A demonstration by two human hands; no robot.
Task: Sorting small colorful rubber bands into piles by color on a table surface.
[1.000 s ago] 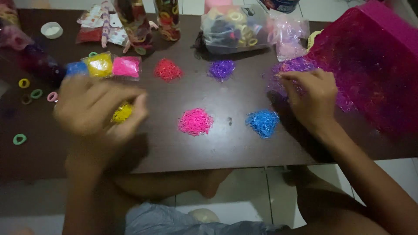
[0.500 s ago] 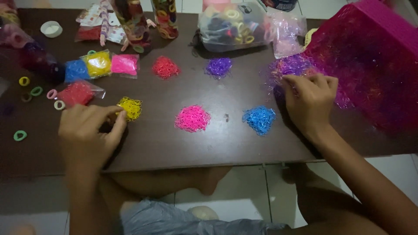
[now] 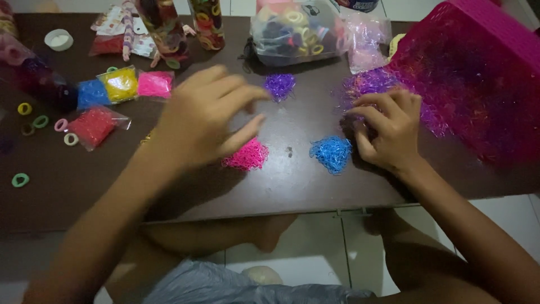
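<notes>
Tiny elastic bands lie sorted in small heaps on my dark worktop [image 3: 315, 186]: a pink heap [image 3: 247, 156], a blue heap [image 3: 332, 153] and a purple heap [image 3: 279, 85]. My left hand [image 3: 205, 118] hovers blurred over the pink heap, fingers spread, grip loose and empty. My right hand [image 3: 391, 130] pinches into the mixed tangle [image 3: 374, 84] spilling from the magenta basket [image 3: 478, 67]; whether it holds a band I cannot tell.

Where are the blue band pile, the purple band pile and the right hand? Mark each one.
blue band pile [image 3: 332, 153]: head view, middle of the heap.
purple band pile [image 3: 280, 85]: head view, centre of the heap.
right hand [image 3: 388, 132]: head view, back of the hand.
</notes>
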